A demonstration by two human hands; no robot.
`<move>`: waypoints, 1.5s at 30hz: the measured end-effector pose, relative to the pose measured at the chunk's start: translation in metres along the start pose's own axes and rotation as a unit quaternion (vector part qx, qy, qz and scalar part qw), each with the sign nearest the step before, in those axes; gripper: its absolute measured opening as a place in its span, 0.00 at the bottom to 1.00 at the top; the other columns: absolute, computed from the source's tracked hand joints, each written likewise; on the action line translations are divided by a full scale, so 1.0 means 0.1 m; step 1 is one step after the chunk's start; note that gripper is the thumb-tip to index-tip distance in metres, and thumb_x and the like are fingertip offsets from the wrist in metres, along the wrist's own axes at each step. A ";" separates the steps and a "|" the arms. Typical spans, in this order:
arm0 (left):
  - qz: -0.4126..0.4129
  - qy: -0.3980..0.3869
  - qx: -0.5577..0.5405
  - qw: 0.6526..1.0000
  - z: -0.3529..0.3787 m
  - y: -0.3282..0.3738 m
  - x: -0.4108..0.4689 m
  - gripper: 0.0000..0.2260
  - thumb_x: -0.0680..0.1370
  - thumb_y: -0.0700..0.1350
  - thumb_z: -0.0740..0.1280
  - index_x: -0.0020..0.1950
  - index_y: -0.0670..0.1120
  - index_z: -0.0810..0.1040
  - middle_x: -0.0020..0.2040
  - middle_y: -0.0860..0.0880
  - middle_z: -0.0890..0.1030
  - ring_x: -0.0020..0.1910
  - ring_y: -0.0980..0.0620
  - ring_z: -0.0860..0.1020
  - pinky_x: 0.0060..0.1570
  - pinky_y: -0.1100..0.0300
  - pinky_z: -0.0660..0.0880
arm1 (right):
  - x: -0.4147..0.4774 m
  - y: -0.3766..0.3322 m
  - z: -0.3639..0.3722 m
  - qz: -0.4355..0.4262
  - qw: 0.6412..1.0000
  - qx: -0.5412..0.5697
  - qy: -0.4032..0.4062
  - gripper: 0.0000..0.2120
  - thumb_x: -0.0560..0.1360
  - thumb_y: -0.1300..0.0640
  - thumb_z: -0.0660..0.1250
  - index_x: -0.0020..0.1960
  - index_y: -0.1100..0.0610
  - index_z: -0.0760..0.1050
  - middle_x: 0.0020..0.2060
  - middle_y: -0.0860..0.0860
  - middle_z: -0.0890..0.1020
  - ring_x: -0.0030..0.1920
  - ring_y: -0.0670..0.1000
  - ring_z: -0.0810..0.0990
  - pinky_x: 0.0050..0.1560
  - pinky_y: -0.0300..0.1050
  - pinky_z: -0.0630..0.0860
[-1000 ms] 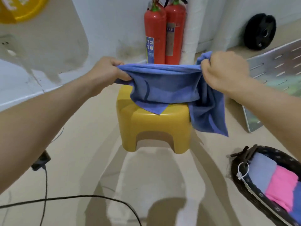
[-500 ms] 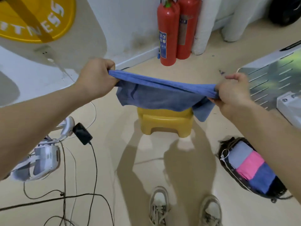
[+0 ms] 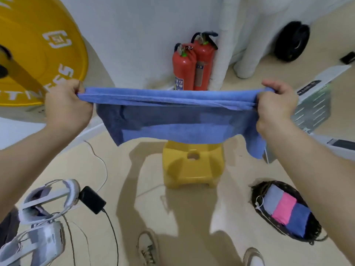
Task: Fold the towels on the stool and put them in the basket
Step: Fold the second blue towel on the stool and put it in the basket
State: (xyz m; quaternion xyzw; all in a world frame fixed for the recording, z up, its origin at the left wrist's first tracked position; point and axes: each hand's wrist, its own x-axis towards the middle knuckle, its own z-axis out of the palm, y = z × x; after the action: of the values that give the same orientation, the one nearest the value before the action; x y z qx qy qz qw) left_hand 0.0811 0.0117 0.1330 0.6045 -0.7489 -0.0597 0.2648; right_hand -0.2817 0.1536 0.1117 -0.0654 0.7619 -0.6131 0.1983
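Some of the stool [image 3: 192, 166] behind blue towel [image 3: 172, 123].

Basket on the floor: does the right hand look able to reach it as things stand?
Probably yes, with a stoop: the basket lies on open floor at the person's right, nothing in between. But the right hand grips the blue towel.

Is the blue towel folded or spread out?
Spread out: left hand and right hand grip the blue terry towel stretched above the yellow plastic stool.
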 end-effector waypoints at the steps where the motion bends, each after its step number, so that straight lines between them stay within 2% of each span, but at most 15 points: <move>1: 0.009 0.002 -0.013 1.000 0.10 -0.09 0.01 0.12 0.72 0.36 0.62 0.32 0.45 0.62 0.29 0.45 0.64 0.34 0.43 0.65 0.32 0.52 0.63 | 0.00 0.06 0.05 -0.022 1.000 0.002 0.021 0.19 0.66 0.69 0.57 0.41 0.47 0.77 0.39 0.48 0.78 0.38 0.45 0.76 0.38 0.34 0.74; 6: 0.090 -0.049 -0.027 0.994 0.67 -0.44 -0.27 0.10 0.71 0.34 0.60 0.34 0.45 0.63 0.27 0.44 0.66 0.30 0.41 0.65 0.29 0.53 0.59 | -0.09 0.59 0.00 -0.091 0.988 0.014 0.121 0.20 0.65 0.71 0.54 0.40 0.50 0.76 0.40 0.46 0.79 0.43 0.43 0.78 0.49 0.33 0.76; 11: 0.244 -0.236 0.069 0.938 1.53 -1.18 -1.04 0.06 0.64 0.43 0.62 0.39 0.50 0.67 0.28 0.47 0.76 0.25 0.42 0.75 0.26 0.62 0.63 | -0.09 2.09 -0.28 0.003 0.987 -0.140 0.075 0.20 0.65 0.70 0.55 0.47 0.52 0.76 0.46 0.54 0.79 0.44 0.55 0.77 0.38 0.43 0.75; 14: 0.277 -0.377 0.151 0.871 2.11 -1.56 -1.37 0.06 0.65 0.44 0.67 0.40 0.52 0.72 0.31 0.53 0.76 0.30 0.46 0.76 0.25 0.62 0.61 | -0.05 2.98 -0.38 0.117 0.965 -0.236 -0.009 0.20 0.70 0.71 0.58 0.58 0.56 0.71 0.53 0.59 0.75 0.44 0.56 0.74 0.36 0.46 0.74; 18: 0.205 -0.649 0.184 0.709 2.74 -1.79 -1.44 0.13 0.65 0.39 0.60 0.42 0.54 0.78 0.35 0.57 0.76 0.40 0.58 0.76 0.38 0.70 0.69 | 0.22 3.60 -0.46 0.262 0.925 -0.258 -0.091 0.21 0.72 0.64 0.60 0.64 0.55 0.63 0.44 0.59 0.77 0.41 0.58 0.75 0.35 0.44 0.74; 20: 0.131 -0.614 0.119 0.769 3.03 -1.79 -1.36 0.13 0.70 0.37 0.62 0.38 0.56 0.78 0.37 0.58 0.79 0.38 0.63 0.77 0.39 0.71 0.70 | 0.48 3.74 -0.48 0.314 0.916 -0.229 -0.101 0.17 0.71 0.58 0.61 0.60 0.56 0.68 0.41 0.59 0.80 0.36 0.59 0.78 0.38 0.45 0.75; 22: 0.005 -0.506 -0.016 0.862 3.32 -1.73 -1.22 0.11 0.75 0.39 0.62 0.42 0.54 0.78 0.41 0.52 0.82 0.40 0.56 0.80 0.40 0.65 0.74 | 0.73 3.89 -0.51 0.338 0.906 -0.222 -0.126 0.13 0.73 0.49 0.63 0.53 0.56 0.72 0.46 0.60 0.82 0.38 0.59 0.80 0.39 0.46 0.75; 23: -0.063 -0.478 -0.088 0.872 3.42 -1.66 -1.18 0.07 0.78 0.43 0.62 0.46 0.53 0.78 0.44 0.49 0.83 0.41 0.51 0.81 0.41 0.60 0.75 | 0.83 3.98 -0.51 0.336 0.900 -0.237 -0.144 0.14 0.73 0.46 0.63 0.52 0.55 0.73 0.47 0.60 0.81 0.39 0.59 0.80 0.40 0.47 0.76; 25: -0.159 -0.479 -0.176 0.845 3.54 -1.50 -1.14 0.08 0.80 0.53 0.61 0.53 0.53 0.77 0.50 0.47 0.82 0.45 0.46 0.83 0.42 0.56 0.78 | 1.00 4.21 -0.47 0.333 0.879 -0.274 -0.204 0.16 0.72 0.45 0.64 0.51 0.57 0.75 0.44 0.59 0.80 0.39 0.58 0.78 0.45 0.52 0.79; 29: -0.177 -0.553 -0.225 0.782 3.74 -1.34 -1.37 0.16 0.78 0.59 0.59 0.55 0.51 0.80 0.49 0.46 0.83 0.42 0.44 0.81 0.45 0.52 0.78 | 1.10 4.59 -0.37 0.309 0.839 -0.290 -0.341 0.13 0.69 0.59 0.66 0.51 0.65 0.77 0.46 0.64 0.82 0.43 0.58 0.79 0.48 0.55 0.81; 34: -0.237 -0.498 -0.318 0.771 3.73 -1.35 -1.78 0.07 0.74 0.47 0.65 0.45 0.45 0.80 0.36 0.46 0.77 0.32 0.48 0.73 0.37 0.56 0.70 | 1.24 4.46 -0.33 0.204 0.949 -0.172 -0.168 0.05 0.71 0.69 0.65 0.36 0.65 0.73 0.33 0.57 0.77 0.32 0.54 0.76 0.36 0.48 0.72; 38: -0.269 -0.481 -0.375 0.745 3.66 -1.47 -1.92 0.15 0.74 0.36 0.62 0.59 0.46 0.78 0.39 0.44 0.80 0.32 0.47 0.75 0.34 0.57 0.73 | 1.32 4.01 -0.39 0.234 0.956 0.093 -0.154 0.11 0.65 0.63 0.76 0.36 0.61 0.73 0.21 0.51 0.78 0.21 0.47 0.78 0.29 0.39 0.77; 40: -0.278 -0.505 -0.384 0.721 3.64 -1.49 -1.95 0.11 0.77 0.39 0.63 0.57 0.48 0.78 0.36 0.45 0.78 0.30 0.49 0.75 0.31 0.58 0.73 | 1.45 3.74 -0.47 0.205 0.948 0.164 -0.183 0.14 0.55 0.62 0.82 0.32 0.63 0.78 0.23 0.54 0.80 0.24 0.48 0.81 0.27 0.38 0.79; 42: -0.281 -0.557 -0.401 0.671 3.60 -1.50 -1.96 0.10 0.75 0.48 0.68 0.54 0.45 0.81 0.40 0.44 0.77 0.36 0.48 0.74 0.41 0.53 0.71 | 1.49 3.43 -0.53 0.158 0.942 0.216 -0.201 0.05 0.66 0.63 0.75 0.36 0.65 0.81 0.32 0.56 0.83 0.32 0.48 0.84 0.36 0.40 0.82; 45: -0.265 -0.597 -0.428 0.625 3.52 -1.53 -1.90 0.17 0.74 0.48 0.70 0.61 0.44 0.79 0.56 0.41 0.81 0.53 0.41 0.80 0.55 0.48 0.73 | 1.48 3.06 -0.55 0.123 0.930 0.261 -0.227 0.29 0.49 0.63 0.83 0.48 0.62 0.77 0.41 0.55 0.82 0.42 0.50 0.85 0.39 0.45 0.82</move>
State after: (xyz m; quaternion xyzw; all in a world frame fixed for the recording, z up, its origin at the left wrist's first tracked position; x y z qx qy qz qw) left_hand 0.0739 0.0682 -0.2915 0.4274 -0.4399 -0.7888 -0.0388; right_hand -0.3937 0.2258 -0.2061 -0.0551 0.5117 -0.7298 0.4501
